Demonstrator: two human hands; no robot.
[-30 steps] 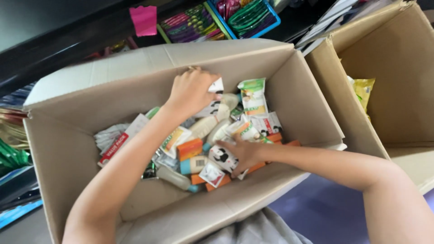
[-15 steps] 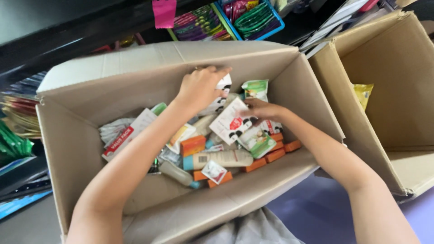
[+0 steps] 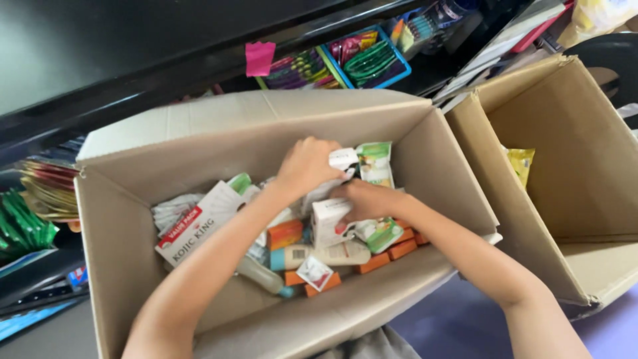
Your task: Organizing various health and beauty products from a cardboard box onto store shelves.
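Both my hands reach into an open cardboard box [image 3: 133, 219] full of small packaged goods. My left hand [image 3: 307, 166] grips a small white carton [image 3: 344, 159] near the box's far wall. Just below it, my right hand [image 3: 369, 198] holds a white box with red markings [image 3: 329, 223] against the pile. A green-and-white sachet [image 3: 375, 163] stands behind the hands. A larger white and red box [image 3: 199, 223] lies at the left. A pale tube [image 3: 325, 254], orange bars [image 3: 385, 256] and a small sachet [image 3: 314, 272] lie along the near side.
A second open cardboard box [image 3: 585, 186] stands to the right, with a yellow packet [image 3: 520, 163] inside. Behind are a dark shelf, a blue basket of coloured items [image 3: 362, 60], a pink tag [image 3: 259, 58], and hanging green packets [image 3: 23, 229] at the left.
My right hand lifted the white box with red markings from the pile and brought it up towards my left hand, which stayed near the far wall. The camera view shifted slightly.
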